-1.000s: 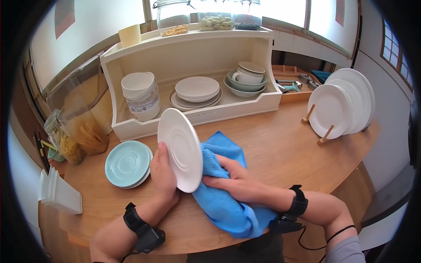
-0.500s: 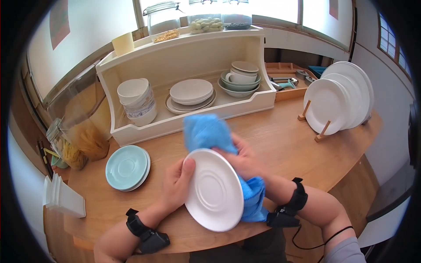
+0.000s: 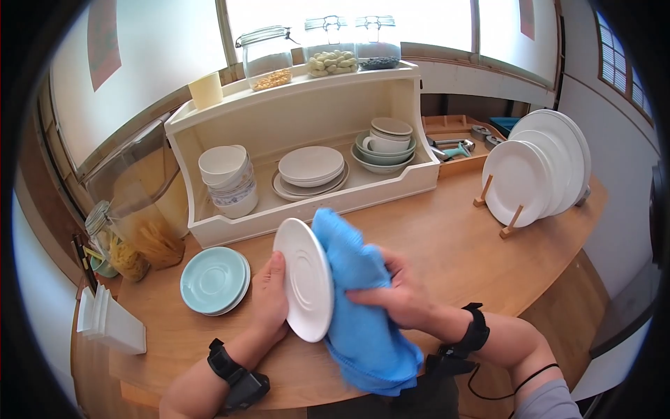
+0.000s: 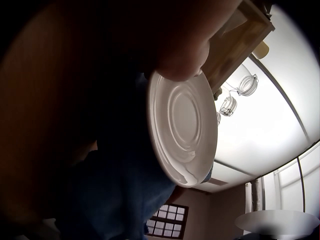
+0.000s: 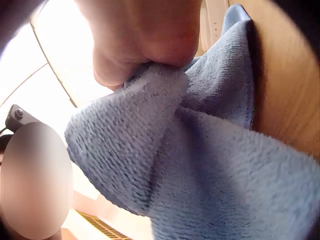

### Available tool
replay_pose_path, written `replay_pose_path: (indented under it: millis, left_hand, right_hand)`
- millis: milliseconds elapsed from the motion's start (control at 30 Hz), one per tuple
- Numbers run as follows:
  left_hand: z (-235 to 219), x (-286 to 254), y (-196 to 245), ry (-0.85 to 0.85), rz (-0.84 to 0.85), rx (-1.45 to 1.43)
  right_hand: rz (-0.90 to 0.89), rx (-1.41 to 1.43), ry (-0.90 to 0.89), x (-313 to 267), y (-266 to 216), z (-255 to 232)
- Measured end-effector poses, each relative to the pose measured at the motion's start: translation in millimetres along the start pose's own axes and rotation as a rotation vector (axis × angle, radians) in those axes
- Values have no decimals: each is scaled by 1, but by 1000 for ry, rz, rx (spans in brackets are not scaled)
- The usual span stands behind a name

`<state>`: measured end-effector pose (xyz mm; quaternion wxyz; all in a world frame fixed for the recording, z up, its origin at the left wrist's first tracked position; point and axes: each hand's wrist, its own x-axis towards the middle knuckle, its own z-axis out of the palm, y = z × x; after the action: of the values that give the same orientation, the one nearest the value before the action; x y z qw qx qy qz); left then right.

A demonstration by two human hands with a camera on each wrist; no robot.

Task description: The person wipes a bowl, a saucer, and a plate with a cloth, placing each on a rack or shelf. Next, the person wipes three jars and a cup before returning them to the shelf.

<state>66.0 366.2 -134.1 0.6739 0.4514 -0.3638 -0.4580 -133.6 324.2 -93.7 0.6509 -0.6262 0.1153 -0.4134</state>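
My left hand (image 3: 270, 297) grips a white saucer (image 3: 304, 279) by its left edge, thumb on the face with the raised rings. The saucer is tilted nearly upright above the table; in the left wrist view its face (image 4: 185, 120) shows a glossy wet-looking streak near the rim. My right hand (image 3: 401, 293) pinches a blue cloth (image 3: 359, 300), which hangs down behind and beside the saucer's right edge. The right wrist view shows the cloth (image 5: 215, 165) bunched in folds under the fingers. Left of the hands lies a small stack of saucers with a light blue one (image 3: 213, 279) on top.
A cream shelf (image 3: 321, 206) at the back holds bowls (image 3: 225, 167), plates (image 3: 311, 165) and a cup (image 3: 387, 144), with glass jars (image 3: 331, 59) on top. White plates (image 3: 516, 183) stand in a wooden rack at right. White plastic containers (image 3: 118, 325) stand at the left edge.
The saucer came down toward me and turned face-up, then swung back left to nearly upright. The cloth rose past its far edge, then dropped to its right side. Both hands keep their holds.
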Motion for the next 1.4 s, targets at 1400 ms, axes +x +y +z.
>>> replay_pose_path:
  millis: [1400]
  left_hand:
    - [25,150,74,210,94,605]
  right_hand:
    - [49,-238,-448,12,43,-68]
